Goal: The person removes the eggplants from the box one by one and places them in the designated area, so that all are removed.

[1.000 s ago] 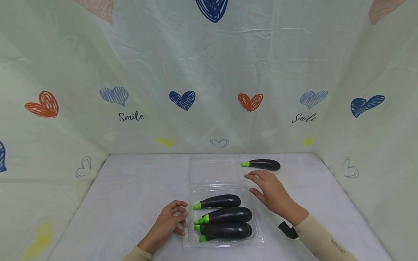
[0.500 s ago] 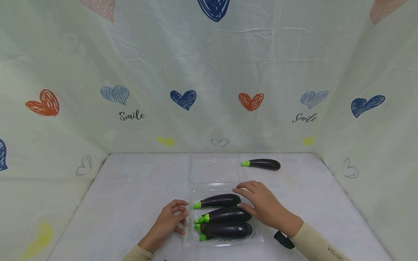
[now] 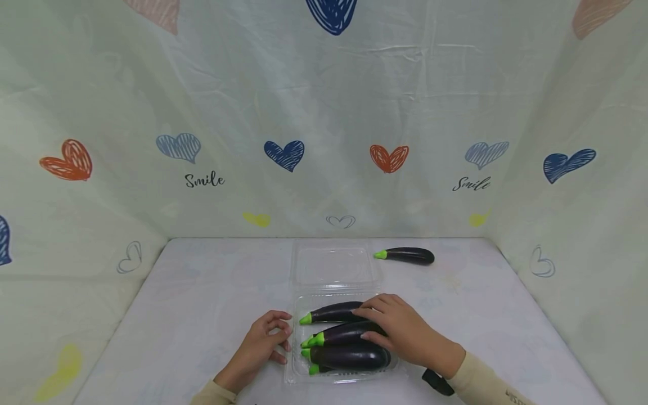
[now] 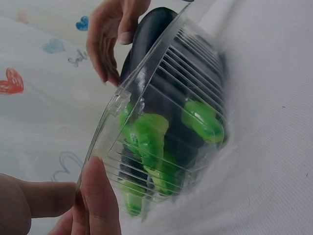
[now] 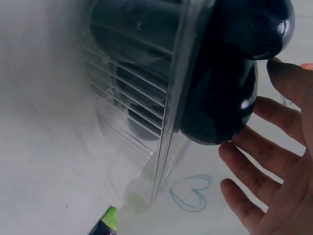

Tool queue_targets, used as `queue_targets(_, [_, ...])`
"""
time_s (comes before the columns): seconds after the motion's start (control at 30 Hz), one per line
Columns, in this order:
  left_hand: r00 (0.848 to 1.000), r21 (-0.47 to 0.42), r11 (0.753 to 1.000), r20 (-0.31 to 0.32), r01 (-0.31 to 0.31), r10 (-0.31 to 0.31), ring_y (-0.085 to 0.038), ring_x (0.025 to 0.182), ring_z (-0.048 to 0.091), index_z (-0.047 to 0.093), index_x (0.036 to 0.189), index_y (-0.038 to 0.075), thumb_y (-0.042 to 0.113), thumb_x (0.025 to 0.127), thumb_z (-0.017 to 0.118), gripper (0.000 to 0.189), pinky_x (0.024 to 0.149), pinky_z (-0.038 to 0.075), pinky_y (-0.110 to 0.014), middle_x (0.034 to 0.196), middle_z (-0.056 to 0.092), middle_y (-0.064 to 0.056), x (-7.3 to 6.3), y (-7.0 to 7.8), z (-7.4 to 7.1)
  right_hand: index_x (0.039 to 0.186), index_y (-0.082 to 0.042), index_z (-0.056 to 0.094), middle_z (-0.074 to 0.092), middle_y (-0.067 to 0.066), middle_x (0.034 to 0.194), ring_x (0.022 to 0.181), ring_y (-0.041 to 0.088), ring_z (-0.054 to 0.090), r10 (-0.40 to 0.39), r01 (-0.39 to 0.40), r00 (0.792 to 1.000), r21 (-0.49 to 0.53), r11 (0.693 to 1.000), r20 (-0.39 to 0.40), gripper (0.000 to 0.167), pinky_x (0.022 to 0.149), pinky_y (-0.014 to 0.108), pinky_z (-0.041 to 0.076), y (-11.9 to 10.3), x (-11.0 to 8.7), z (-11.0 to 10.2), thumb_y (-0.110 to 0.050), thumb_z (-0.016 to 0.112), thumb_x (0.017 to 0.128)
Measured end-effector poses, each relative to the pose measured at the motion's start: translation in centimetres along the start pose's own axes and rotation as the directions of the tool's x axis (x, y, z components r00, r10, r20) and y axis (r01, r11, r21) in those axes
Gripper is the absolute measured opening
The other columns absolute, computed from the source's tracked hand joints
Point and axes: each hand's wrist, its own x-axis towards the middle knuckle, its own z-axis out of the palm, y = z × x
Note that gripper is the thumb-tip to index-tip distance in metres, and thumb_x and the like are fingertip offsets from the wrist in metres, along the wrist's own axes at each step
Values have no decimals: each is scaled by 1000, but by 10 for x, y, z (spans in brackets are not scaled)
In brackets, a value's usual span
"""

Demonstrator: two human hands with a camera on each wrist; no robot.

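A clear plastic clamshell container (image 3: 295, 368) lies with its lid (image 3: 331, 267) folded back, away from the person. Several dark purple eggplants with green stem ends fill its base, stems to the left. My left hand (image 3: 258, 343) pinches the left rim between thumb and fingers, as the left wrist view shows. Over the right part of the base, my right hand (image 3: 407, 334) grips the middle eggplant (image 3: 344, 334) near its round end, thumb on the near side, fingers on the far side. Its fingers partly cover the back eggplant (image 3: 331, 312); the front eggplant (image 3: 349, 357) lies nearest the person.
One more eggplant (image 3: 410, 255) lies on the white tabletop (image 3: 212, 281), right of the lid near the back edge. A pale cloth wall (image 3: 425, 202) printed with hearts rises behind and at both sides. A black device (image 3: 437, 382) is at the right wrist.
My right hand has come from beside the container, near the loose eggplant, down and left onto the middle eggplant in the base. The left hand has stayed at the rim.
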Motion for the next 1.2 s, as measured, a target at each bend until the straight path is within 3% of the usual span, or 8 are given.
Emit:
queue_targets(0.93, [1000,18,1000,-18,11,-11,-18,74,63,50,136,-9,1,103,61,37,55,59,-30,103,63,-6,1,-1,2,126,-16,74,71,-8,114,110,15,64,-48,48,999,-14,999,15,31,96,40,55,1,-4,5,-36,71,103])
queue_targets(1.2, [1000,12,1000,-10,4,-4,-18,74,64,50,136,-9,2,103,62,37,55,60,-30,102,63,-7,0,0,1,130,-16,73,72,-7,115,111,15,64,-48,48,998,3,999,47,32,97,42,55,2,-3,3,-35,67,105])
